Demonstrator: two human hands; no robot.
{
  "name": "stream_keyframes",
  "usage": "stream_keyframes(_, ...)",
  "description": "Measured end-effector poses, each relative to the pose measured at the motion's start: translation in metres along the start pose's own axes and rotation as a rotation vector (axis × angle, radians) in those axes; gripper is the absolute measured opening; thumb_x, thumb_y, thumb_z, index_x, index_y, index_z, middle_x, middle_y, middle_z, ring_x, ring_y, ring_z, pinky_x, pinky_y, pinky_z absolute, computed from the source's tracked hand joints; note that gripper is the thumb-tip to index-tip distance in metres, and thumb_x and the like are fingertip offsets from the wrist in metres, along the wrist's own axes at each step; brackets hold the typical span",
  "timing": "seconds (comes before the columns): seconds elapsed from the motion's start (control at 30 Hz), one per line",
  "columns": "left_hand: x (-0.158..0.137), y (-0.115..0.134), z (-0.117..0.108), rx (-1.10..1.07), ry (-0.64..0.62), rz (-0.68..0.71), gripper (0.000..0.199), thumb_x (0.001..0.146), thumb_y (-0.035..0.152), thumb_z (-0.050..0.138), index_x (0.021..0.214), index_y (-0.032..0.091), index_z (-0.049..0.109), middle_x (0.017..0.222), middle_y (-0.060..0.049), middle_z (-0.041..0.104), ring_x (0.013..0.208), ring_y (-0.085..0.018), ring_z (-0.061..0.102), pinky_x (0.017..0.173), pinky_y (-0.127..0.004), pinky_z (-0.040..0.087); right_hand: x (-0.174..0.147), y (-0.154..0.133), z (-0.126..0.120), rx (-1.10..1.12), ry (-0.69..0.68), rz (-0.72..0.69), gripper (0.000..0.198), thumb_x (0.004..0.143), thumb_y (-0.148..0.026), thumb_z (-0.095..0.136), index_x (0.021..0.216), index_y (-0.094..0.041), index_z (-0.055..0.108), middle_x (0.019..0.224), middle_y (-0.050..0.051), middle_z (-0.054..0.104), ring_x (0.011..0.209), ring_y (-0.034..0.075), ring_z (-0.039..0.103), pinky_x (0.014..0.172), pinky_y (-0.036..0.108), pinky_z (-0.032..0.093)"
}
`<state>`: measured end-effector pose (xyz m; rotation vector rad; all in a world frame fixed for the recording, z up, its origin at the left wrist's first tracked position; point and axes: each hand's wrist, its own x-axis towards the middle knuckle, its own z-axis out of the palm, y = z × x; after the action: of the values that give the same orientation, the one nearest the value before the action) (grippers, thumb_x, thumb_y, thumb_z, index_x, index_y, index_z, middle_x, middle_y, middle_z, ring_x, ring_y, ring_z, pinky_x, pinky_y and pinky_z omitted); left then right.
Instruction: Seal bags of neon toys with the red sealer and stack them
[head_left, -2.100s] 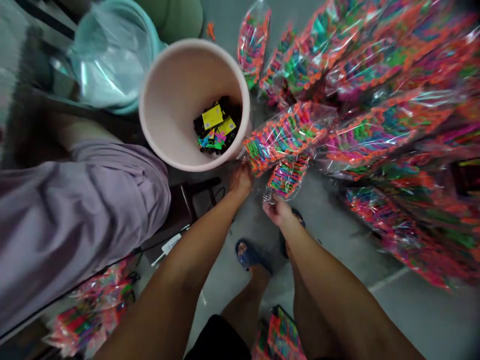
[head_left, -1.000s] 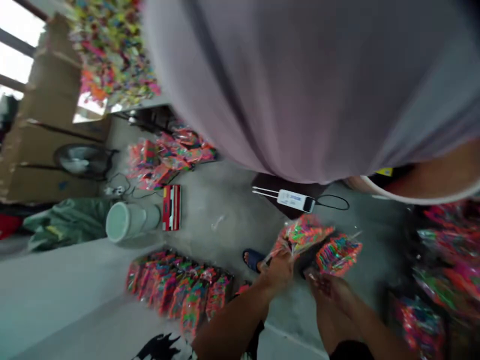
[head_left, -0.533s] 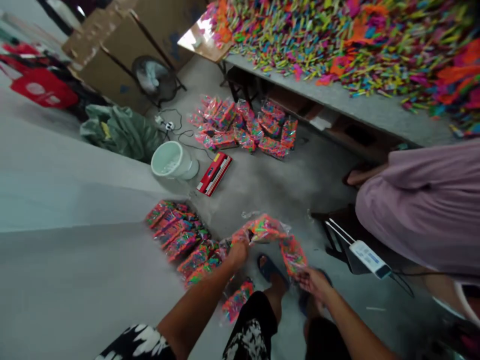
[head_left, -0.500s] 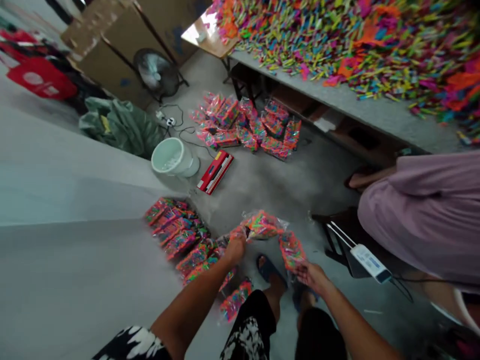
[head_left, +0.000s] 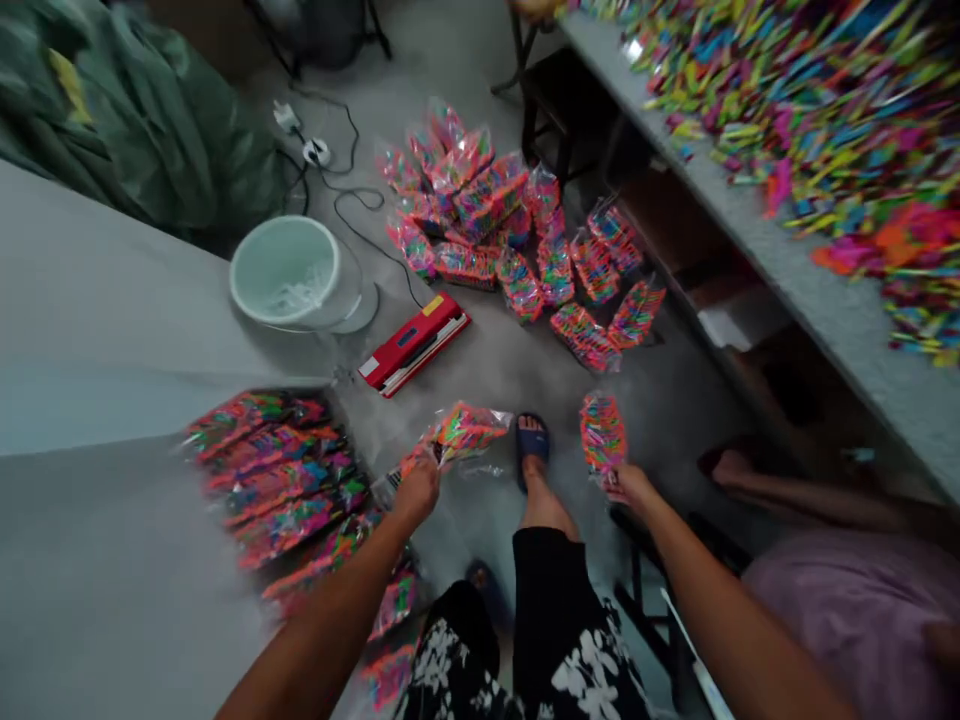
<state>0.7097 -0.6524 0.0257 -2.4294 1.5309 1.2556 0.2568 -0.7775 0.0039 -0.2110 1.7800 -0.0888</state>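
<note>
My left hand (head_left: 418,490) is closed on the gathered end of clear plastic packs of bright small pieces (head_left: 469,428); there may be more than one, but I cannot tell. From my right hand (head_left: 632,487), fingers closed, a single clear pack (head_left: 602,430) of orange, green and pink pieces reaches forward above the floor. To the left of my left arm, a row of similar packs (head_left: 281,480) lies along the white wall. Ahead on the floor is a loose heap of more such packs (head_left: 480,190). What exactly the small pieces are, I cannot make out.
A red sealer-like device (head_left: 414,343) with a cord lies beside a white bucket (head_left: 289,275). The worktop (head_left: 795,230) at right bears a mass of colourful pieces. A seated person (head_left: 840,610) is close on my right. Green sacking (head_left: 142,120) stands at far left.
I have stepped forward, so the heap, device and bucket appear closer. My hands have moved farther apart, each still holding its packs. The seated person is now lower right in view.
</note>
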Motion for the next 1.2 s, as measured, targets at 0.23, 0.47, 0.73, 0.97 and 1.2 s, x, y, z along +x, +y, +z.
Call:
stream_keyframes(0.23,0.066,0.001,-0.030,0.170,-0.205,-0.003,0.031,0.105,0.028,0.036,0.106,0.019,0.066,0.122,-0.015,0.067,0.119,-0.028,0.061,0.112,-0.039,0.044,0.047,-0.130,0.009,-0.388,0.052,0.036,0.029,0.102,-0.027,0.052,0.076,-0.019,0.062,0.076,0.010,0.075,0.060,0.018,0.069,0.058,0.028,0.050)
stream_keyframes(0.47,0.104,-0.022,-0.038,0.080,-0.108,0.139,0.029,0.105,0.026,0.040,0.101,0.018,0.067,0.114,-0.015,0.067,0.114,-0.027,0.060,0.110,-0.040,0.045,0.074,-0.171,0.111,-0.907,-0.111,0.081,0.040,0.106,-0.040,0.045,0.078,-0.018,0.062,0.070,0.010,0.072,0.054,0.016,0.065,0.052,0.024,0.046)
stream_keyframes(0.73,0.133,-0.062,-0.027,0.050,0.124,0.337,0.038,0.109,0.035,0.036,0.096,0.016,0.067,0.099,-0.012,0.067,0.092,-0.023,0.063,0.086,-0.036,0.052,0.131,-0.158,0.218,-1.244,-0.097,0.015,0.059,0.107,-0.050,0.041,0.067,-0.015,0.065,0.051,0.010,0.061,0.041,0.017,0.054,0.044,0.026,0.040)
stream_keyframes(0.97,0.154,-0.084,-0.028,0.063,0.202,0.471,0.036,0.109,0.031,0.040,0.092,0.016,0.068,0.095,-0.008,0.069,0.089,-0.019,0.062,0.084,-0.031,0.050,0.127,-0.166,0.299,-1.881,-0.045,-0.487,0.050,0.098,-0.054,0.059,0.074,-0.013,0.074,0.067,0.019,0.070,0.074,0.034,0.074,0.074,0.043,0.057)
stream_keyframes(1.2,0.152,-0.093,-0.028,0.107,0.174,0.588,0.031,0.105,0.031,0.048,0.087,0.018,0.069,0.091,-0.006,0.070,0.078,-0.018,0.064,0.071,-0.029,0.047,0.044,-0.209,0.423,-1.697,-0.891,-1.918,0.072,0.085,-0.044,0.081,0.150,-0.029,0.055,0.169,0.013,0.033,0.151,0.035,0.041,0.121,0.049,0.040)
